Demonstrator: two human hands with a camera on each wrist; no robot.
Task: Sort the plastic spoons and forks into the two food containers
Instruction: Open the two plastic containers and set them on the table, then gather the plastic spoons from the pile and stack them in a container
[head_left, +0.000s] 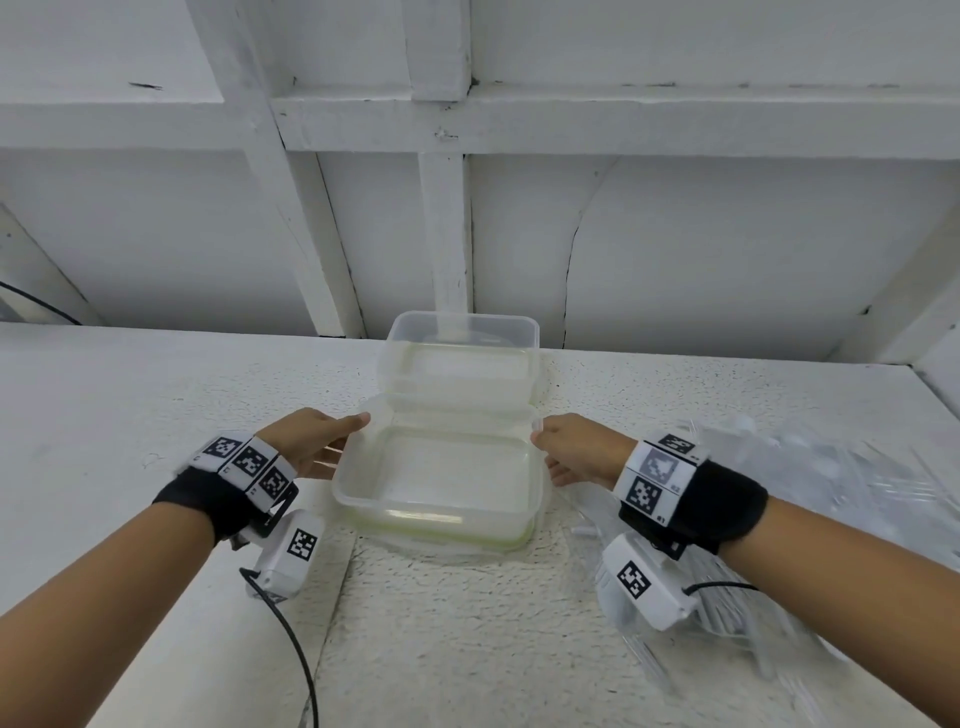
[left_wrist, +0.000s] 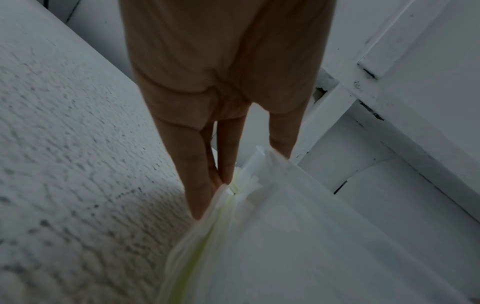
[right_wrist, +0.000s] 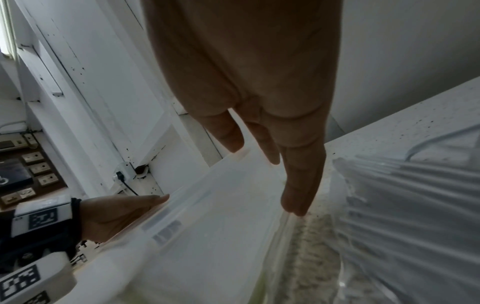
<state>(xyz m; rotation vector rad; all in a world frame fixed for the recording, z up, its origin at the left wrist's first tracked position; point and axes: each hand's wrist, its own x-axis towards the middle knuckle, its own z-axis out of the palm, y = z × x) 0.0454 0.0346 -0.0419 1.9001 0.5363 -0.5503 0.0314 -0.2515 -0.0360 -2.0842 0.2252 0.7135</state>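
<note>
Both hands on the near food container

The left hand (head_left: 311, 441) and right hand (head_left: 576, 449), fingers straight, press opposite sides of the container (head_left: 436, 512) on the table (head_left: 130, 415); bagged cutlery (head_left: 841, 493) lies right.

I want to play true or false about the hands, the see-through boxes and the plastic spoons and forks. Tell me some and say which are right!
1. Both hands, the left hand and the right hand, are at the sides of the near clear plastic food container. True.
2. The near container is full of spoons. False: nothing lies in it.
3. A second clear plastic container stands behind the near one, closer to the white wall. True.
4. The clear plastic cutlery pile lies to the left of the containers. False: it lies to the right.
5. The right hand holds a fork. False: its fingers touch only the container's rim.
</note>
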